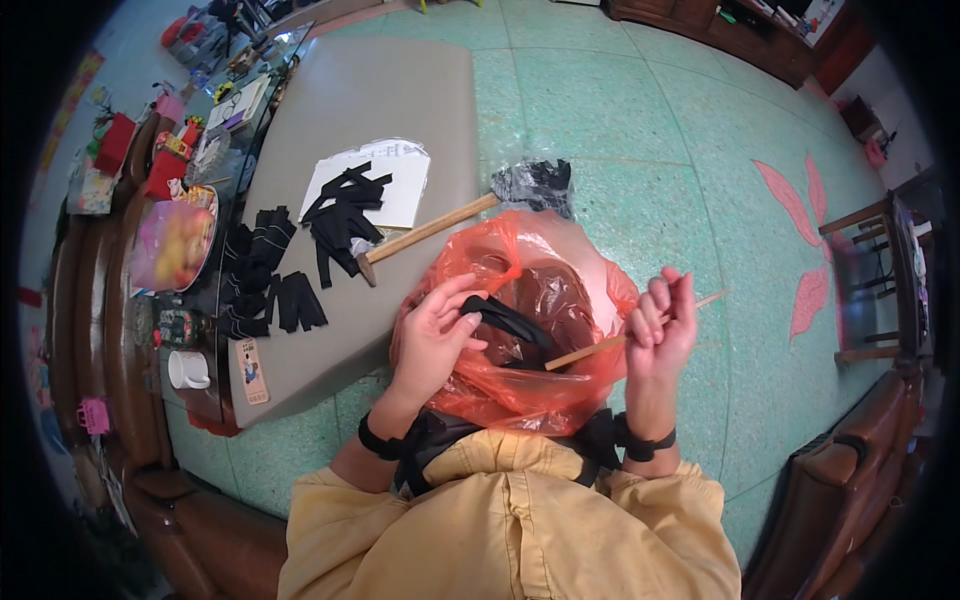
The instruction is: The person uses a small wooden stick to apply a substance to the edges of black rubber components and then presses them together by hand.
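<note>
Your yellow collared shirt [510, 520] fills the lower edge; black straps sit on both wrists. Just beyond it, a translucent orange plastic bag [520, 320] rests in your lap, dark contents showing through.

Left hand [435, 335]: grip closed on one end of a black fabric strip [505, 318], fingers and thumb pinching it above the bag's opening. The strip runs rightward over the bag.

Right hand [662, 325]: grip clamped around a thin wooden stick [600, 345], which slants from the bag's mouth up through the fist, its far tip showing past the fingers.

Left of the bag, on the grey-brown surface [400, 90]: a wooden-handled hammer [430, 230], head wrapped in dark plastic; a loose pile of black fabric strips [345, 205] on a white sheet [405, 190]; more black strips [265, 275] near the surface's left edge. A white cup [188, 370] stands further left. Green terrazzo floor [620, 110] beyond.
</note>
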Action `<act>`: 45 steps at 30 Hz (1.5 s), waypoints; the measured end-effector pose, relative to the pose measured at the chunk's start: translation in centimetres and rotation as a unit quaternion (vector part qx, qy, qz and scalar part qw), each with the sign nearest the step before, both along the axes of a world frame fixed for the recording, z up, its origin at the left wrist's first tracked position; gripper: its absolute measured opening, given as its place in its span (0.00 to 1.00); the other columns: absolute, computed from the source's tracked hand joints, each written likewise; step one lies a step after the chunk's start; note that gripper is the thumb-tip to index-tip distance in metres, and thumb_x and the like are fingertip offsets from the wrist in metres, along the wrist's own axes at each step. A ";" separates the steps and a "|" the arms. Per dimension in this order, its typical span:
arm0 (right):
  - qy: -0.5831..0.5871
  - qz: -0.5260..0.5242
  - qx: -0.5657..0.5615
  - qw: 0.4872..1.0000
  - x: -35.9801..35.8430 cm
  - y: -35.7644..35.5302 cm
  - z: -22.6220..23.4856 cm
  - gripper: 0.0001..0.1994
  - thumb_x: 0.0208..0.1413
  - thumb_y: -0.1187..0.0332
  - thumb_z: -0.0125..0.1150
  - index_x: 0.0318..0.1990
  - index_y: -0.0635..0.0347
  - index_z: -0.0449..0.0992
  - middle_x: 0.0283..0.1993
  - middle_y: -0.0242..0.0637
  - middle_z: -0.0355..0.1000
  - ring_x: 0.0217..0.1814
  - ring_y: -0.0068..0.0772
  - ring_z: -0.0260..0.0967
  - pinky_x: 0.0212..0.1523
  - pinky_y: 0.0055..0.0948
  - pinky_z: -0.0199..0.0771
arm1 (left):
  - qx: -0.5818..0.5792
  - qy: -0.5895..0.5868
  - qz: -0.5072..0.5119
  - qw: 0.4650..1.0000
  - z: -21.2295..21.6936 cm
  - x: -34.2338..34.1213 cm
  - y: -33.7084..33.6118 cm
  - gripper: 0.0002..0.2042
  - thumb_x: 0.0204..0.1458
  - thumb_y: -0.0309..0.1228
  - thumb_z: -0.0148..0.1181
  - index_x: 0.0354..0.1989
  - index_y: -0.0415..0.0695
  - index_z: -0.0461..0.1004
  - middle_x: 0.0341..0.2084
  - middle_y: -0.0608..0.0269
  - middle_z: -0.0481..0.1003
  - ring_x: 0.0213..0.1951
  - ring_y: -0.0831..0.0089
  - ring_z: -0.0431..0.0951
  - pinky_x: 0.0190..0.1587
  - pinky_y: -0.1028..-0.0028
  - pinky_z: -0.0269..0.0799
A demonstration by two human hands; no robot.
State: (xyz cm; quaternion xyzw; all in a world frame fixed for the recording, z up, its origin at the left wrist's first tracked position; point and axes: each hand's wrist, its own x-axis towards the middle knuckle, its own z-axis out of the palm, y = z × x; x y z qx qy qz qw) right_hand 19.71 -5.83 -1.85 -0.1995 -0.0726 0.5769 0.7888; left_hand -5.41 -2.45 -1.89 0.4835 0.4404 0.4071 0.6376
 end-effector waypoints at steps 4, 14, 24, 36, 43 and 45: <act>-0.334 0.081 -0.079 0.936 -0.9 -0.2 5.1 0.10 0.56 0.65 0.55 0.40 0.63 0.71 0.26 0.32 0.66 0.13 0.18 0.54 0.11 0.18 0.53 | -0.002 -0.009 -0.011 1.000 -0.4 0.3 -0.1 0.20 0.52 0.16 0.50 0.55 0.34 0.61 0.45 0.53 0.71 0.45 0.72 0.73 0.44 0.73 0.77; -0.791 0.095 0.019 0.604 -5.5 0.1 0.6 0.08 0.44 0.72 0.63 0.33 0.62 0.73 0.32 0.45 0.70 0.31 0.51 0.70 0.30 0.40 0.70 | -0.109 -0.092 -0.029 0.989 0.4 0.6 0.4 0.16 0.51 0.16 0.51 0.50 0.32 0.65 0.42 0.54 0.72 0.44 0.71 0.75 0.46 0.74 0.75; -0.747 0.148 -0.059 0.646 -5.2 1.7 -0.9 0.11 0.47 0.68 0.63 0.35 0.64 0.70 0.29 0.46 0.68 0.33 0.51 0.68 0.33 0.39 0.67 | -0.084 -0.085 -0.021 0.993 -1.9 0.1 0.4 0.08 0.54 0.22 0.53 0.41 0.33 0.72 0.37 0.57 0.74 0.37 0.74 0.76 0.39 0.74 0.78; -0.883 0.122 -0.023 0.452 -4.8 -0.4 -0.9 0.11 0.54 0.64 0.54 0.27 0.62 0.70 0.20 0.45 0.67 0.21 0.50 0.67 0.21 0.43 0.65 | -0.069 -0.080 0.043 0.993 -2.2 1.0 1.2 0.11 0.57 0.23 0.49 0.45 0.30 0.71 0.40 0.55 0.74 0.40 0.70 0.76 0.45 0.71 0.76; -0.837 0.046 -0.022 0.546 -6.1 -0.6 -1.3 0.10 0.52 0.66 0.58 0.24 0.62 0.70 0.21 0.44 0.68 0.21 0.49 0.67 0.20 0.41 0.66 | -0.077 -0.077 0.043 0.993 -1.7 1.2 0.9 0.11 0.56 0.24 0.50 0.45 0.30 0.71 0.39 0.55 0.74 0.40 0.71 0.76 0.43 0.72 0.77; -0.849 0.070 -0.004 0.524 -6.2 -0.7 -1.5 0.09 0.52 0.66 0.58 0.26 0.62 0.72 0.22 0.44 0.68 0.21 0.48 0.67 0.20 0.39 0.66 | -0.062 -0.074 0.035 0.995 -1.6 1.4 0.7 0.11 0.56 0.24 0.52 0.44 0.31 0.71 0.38 0.56 0.75 0.38 0.73 0.76 0.41 0.73 0.78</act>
